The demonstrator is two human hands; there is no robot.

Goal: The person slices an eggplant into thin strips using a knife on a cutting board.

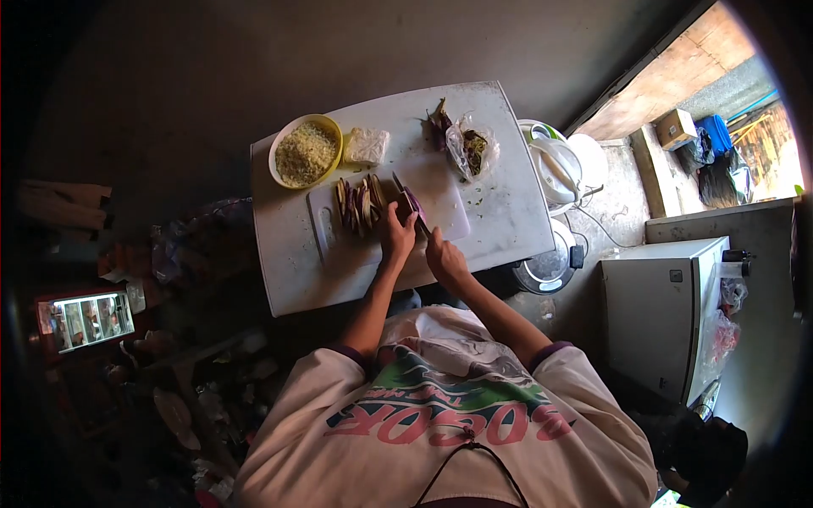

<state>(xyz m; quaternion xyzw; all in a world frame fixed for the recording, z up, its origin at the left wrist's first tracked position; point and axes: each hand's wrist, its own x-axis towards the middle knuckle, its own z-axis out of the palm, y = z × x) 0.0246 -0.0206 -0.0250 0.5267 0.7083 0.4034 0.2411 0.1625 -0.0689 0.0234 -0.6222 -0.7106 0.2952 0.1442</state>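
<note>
A white cutting board [322,224] lies on the white table. My right hand [445,258] is closed round the handle of a knife [398,182], whose blade points away from me across the board. Against the blade's left side, my left hand [398,230] steadies a purple eggplant piece [411,203] with bent fingers. Left of that hand, several eggplant slices [359,203] with dark skin and pale flesh lie side by side on the board. The underside of the eggplant piece is hidden by my fingers and the blade.
Behind the board on the table [500,220] stand a yellow bowl [339,152] of pale grated food and a white block-like packet [367,146]. Dark eggplant stem ends [439,123] and a clear plastic bag [472,152] with greens lie at the back right. A white refrigerator [648,313] stands right.
</note>
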